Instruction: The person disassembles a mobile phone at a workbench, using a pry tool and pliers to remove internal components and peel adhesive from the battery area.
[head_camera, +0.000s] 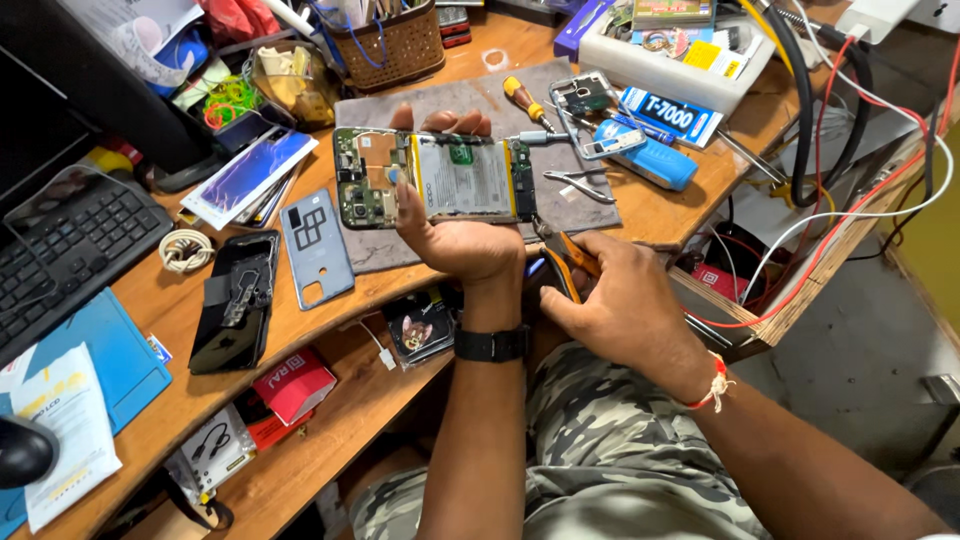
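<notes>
My left hand (455, 235) holds an opened phone (435, 178) flat above the grey work mat (560, 190), with the thumb on its circuit board and the fingers wrapped round the far edge. The phone shows a green board on the left and a white battery in the middle. My right hand (620, 300) is closed around a pair of orange-handled pliers (568, 262), just below the phone's right end, near the desk's front edge.
A grey phone back cover (315, 248) and a black phone frame (235, 300) lie left of the mat. A screwdriver (523, 100), tweezers (580, 185), a blue tube (650, 160) and a bare phone frame (590, 110) sit on the mat's far side. Keyboard (70, 245) at left, cables (830, 200) at right.
</notes>
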